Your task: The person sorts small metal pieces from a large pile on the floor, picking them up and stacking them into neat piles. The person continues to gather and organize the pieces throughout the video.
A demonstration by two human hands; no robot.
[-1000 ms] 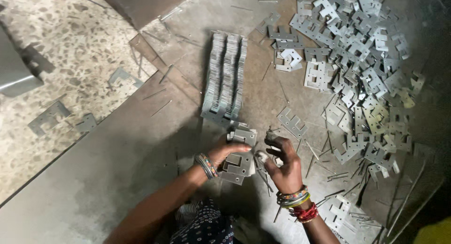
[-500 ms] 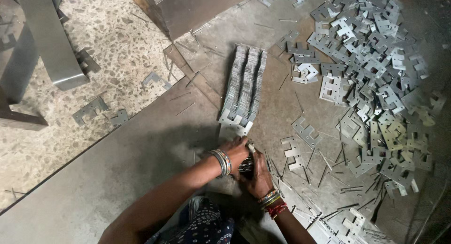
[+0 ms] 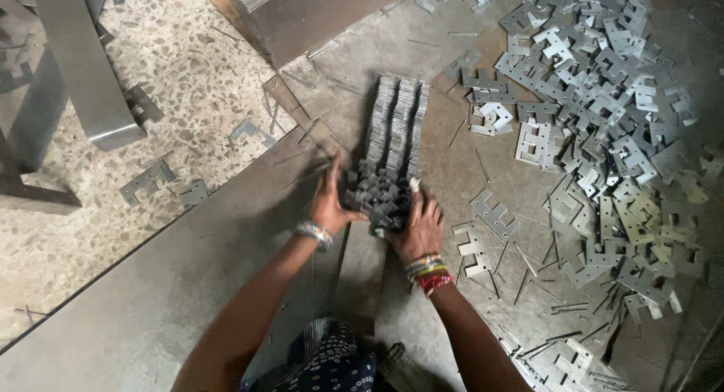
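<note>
Hands squeezing from both sides here, left hand (image 3: 329, 203) and right hand (image 3: 419, 227) fingers clamped round the bunch of stamped plates (image 3: 375, 196), so I'd keep edges flush against the stacked rows (image 3: 397, 120).

Dim, flat light; the terrazzo floor (image 3: 188, 83) at upper left is brightest. Right of it, edges darken, and the hands blur slightly.

Loose metal plates (image 3: 603, 120) heap beside thin rods (image 3: 520, 260); a steel leg (image 3: 87, 67) stands on terrazzo floor (image 3: 173, 75).
</note>
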